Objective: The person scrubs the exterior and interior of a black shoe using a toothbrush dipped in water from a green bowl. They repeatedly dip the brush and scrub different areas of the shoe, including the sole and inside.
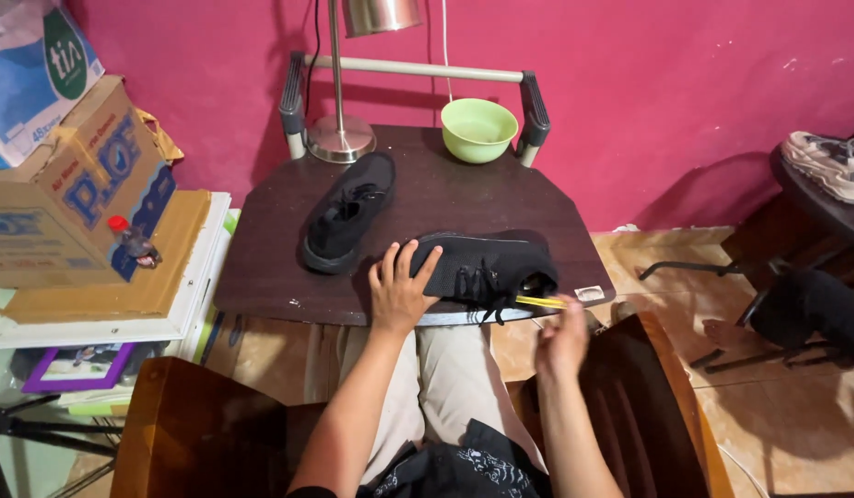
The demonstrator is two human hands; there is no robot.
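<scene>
A black knit shoe (487, 267) lies on its side at the front edge of a small dark table (445, 198), toe to the left. My left hand (399, 290) rests flat on its toe with fingers spread. My right hand (563, 339) is at the shoe's opening, pinching a thin yellow strip (541, 302) that sticks out of the shoe. A second black shoe (348, 214) stands on the table to the left, further back.
A green bowl (479, 130) and a metal lamp base (341, 136) stand at the table's back. Cardboard boxes (72, 189) and a small bottle (132, 242) are stacked at left. A light sneaker (828, 164) rests on dark furniture at right. Brown chair arms (196, 429) flank my lap.
</scene>
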